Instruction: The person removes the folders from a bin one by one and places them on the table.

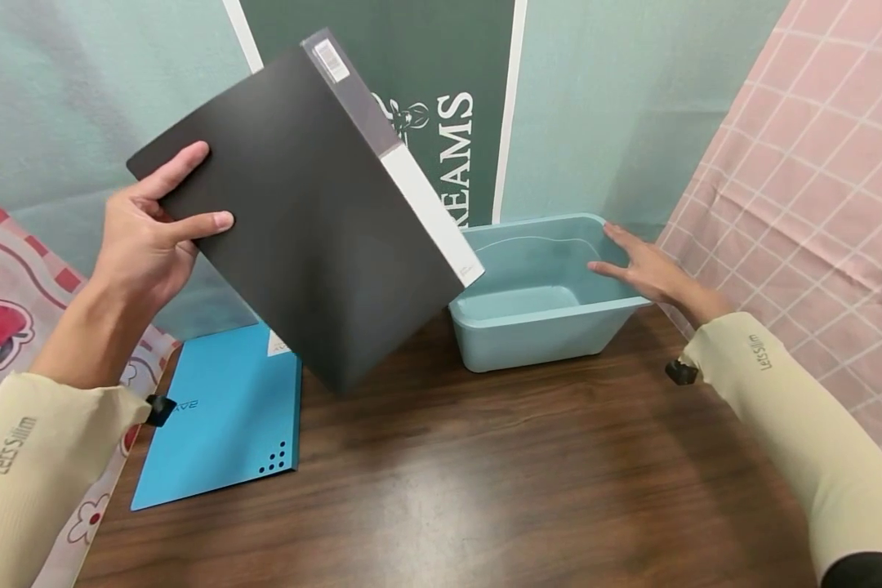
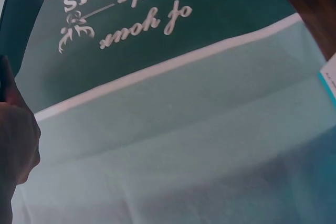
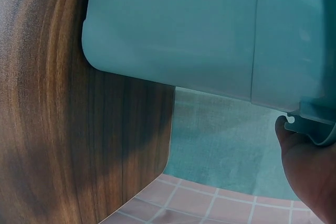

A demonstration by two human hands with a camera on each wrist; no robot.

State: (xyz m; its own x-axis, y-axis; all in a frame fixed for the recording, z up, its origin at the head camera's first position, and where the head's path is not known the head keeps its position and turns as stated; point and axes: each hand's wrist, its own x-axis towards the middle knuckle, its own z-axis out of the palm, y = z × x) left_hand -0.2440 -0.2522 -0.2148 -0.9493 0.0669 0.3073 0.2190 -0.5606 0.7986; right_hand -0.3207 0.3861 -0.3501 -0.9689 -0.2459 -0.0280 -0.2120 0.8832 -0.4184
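Note:
My left hand point(image 1: 163, 222) grips a dark grey folder point(image 1: 309, 220) by its left corner, thumb on the front, and holds it tilted in the air above the table. The folder's white spine point(image 1: 426, 204) points toward a light blue plastic bin point(image 1: 536, 327) at the back of the table. My right hand point(image 1: 643, 265) rests on the bin's right rim with fingers straight. In the right wrist view the bin's outer wall point(image 3: 173, 24) fills the top, and the hand's heel point(image 3: 307, 174) sits under the rim. Only the edge of my left hand point(image 2: 16, 135) shows in the left wrist view.
A bright blue folder point(image 1: 220, 416) lies flat on the dark wooden table point(image 1: 485, 490) at the left. A green banner with white lettering point(image 1: 456, 147) hangs behind. Pink checked cloth point(image 1: 816, 188) drapes on the right, patterned cloth point(image 1: 7, 318) on the left.

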